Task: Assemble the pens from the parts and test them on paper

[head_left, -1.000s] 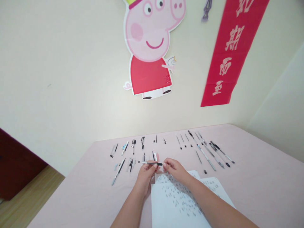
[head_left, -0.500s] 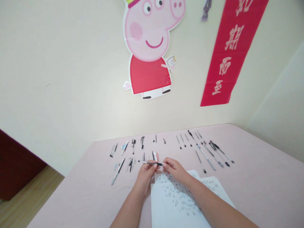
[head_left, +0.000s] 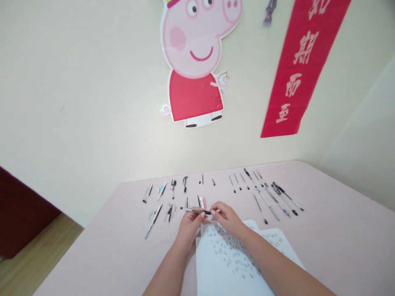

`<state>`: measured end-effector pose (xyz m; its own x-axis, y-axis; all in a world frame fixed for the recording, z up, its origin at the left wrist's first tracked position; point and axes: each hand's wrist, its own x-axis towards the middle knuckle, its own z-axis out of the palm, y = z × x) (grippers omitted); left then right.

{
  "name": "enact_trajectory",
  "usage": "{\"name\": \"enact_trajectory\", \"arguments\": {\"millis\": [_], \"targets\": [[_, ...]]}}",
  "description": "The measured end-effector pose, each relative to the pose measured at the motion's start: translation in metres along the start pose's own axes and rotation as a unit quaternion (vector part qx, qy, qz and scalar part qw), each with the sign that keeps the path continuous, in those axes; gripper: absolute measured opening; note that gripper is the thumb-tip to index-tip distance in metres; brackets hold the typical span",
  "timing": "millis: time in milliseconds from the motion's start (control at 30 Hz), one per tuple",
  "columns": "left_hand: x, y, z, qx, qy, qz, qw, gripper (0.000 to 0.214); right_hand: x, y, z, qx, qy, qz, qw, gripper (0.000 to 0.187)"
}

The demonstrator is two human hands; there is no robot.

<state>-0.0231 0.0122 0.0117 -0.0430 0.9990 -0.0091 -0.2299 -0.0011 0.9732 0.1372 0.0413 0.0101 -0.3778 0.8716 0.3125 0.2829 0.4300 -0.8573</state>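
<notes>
Between both hands, above the top edge of the papers, is a pen [head_left: 191,210] with a clear barrel and a dark grip. My left hand [head_left: 191,224] is closed around its middle, with the dark end cap sticking out to the left. The fingertips of my right hand [head_left: 226,216] pinch at the pen's right end; whether they hold the tip or a small part there is hidden. Below the hands lie white sheets of paper [head_left: 228,267] covered with small dark marks. Just behind my left hand are a white and a pink slim piece [head_left: 204,202].
Pens and pen parts lie in rows on the pink tabletop [head_left: 101,255]: several dismantled pens [head_left: 153,222] at left, refills [head_left: 242,177] and pens [head_left: 268,203] at right. Behind the table, the wall carries a cartoon pig cutout [head_left: 196,94] and a red banner [head_left: 296,82].
The pen's left end has risen slightly, so it tilts a little more. Both hands stay in nearly the same place, still on the pen. The table items have not moved.
</notes>
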Motion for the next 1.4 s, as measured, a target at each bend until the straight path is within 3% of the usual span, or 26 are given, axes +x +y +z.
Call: {"name": "enact_trajectory", "arguments": {"millis": [133, 300, 500, 667, 800, 1000, 1167, 1400], "targets": [[0.002, -0.006, -0.003, 0.097, -0.036, 0.067, 0.992, 0.018, -0.002, -0.011, -0.003, -0.176, 0.025, -0.081, 0.981, 0.011], [0.004, -0.01, -0.006, 0.173, -0.049, 0.12, 0.976, 0.016, -0.004, -0.014, 0.0, -0.257, -0.006, -0.102, 0.961, 0.008], [0.003, -0.009, -0.006, 0.139, -0.033, 0.078, 0.987, 0.018, -0.003, -0.009, 0.0, -0.188, 0.039, -0.038, 0.981, 0.007], [0.002, -0.004, -0.005, 0.15, -0.044, 0.078, 0.985, 0.012, -0.002, -0.005, 0.003, -0.04, 0.076, 0.037, 0.996, 0.007], [0.002, -0.003, -0.006, 0.217, -0.068, 0.114, 0.967, 0.011, -0.007, -0.018, 0.006, 0.062, 0.04, 0.091, 0.993, 0.008], [0.001, -0.006, -0.009, 0.29, -0.126, 0.144, 0.938, 0.016, -0.034, -0.037, 0.015, 0.146, -0.075, 0.149, 0.975, 0.012], [0.0, -0.007, -0.011, 0.313, -0.18, 0.17, 0.917, 0.017, -0.056, -0.022, 0.022, 0.087, -0.069, 0.132, 0.985, 0.001], [-0.002, -0.003, -0.01, 0.371, -0.234, 0.219, 0.871, 0.016, -0.066, -0.018, 0.021, -0.071, -0.057, 0.058, 0.994, 0.009]]}}
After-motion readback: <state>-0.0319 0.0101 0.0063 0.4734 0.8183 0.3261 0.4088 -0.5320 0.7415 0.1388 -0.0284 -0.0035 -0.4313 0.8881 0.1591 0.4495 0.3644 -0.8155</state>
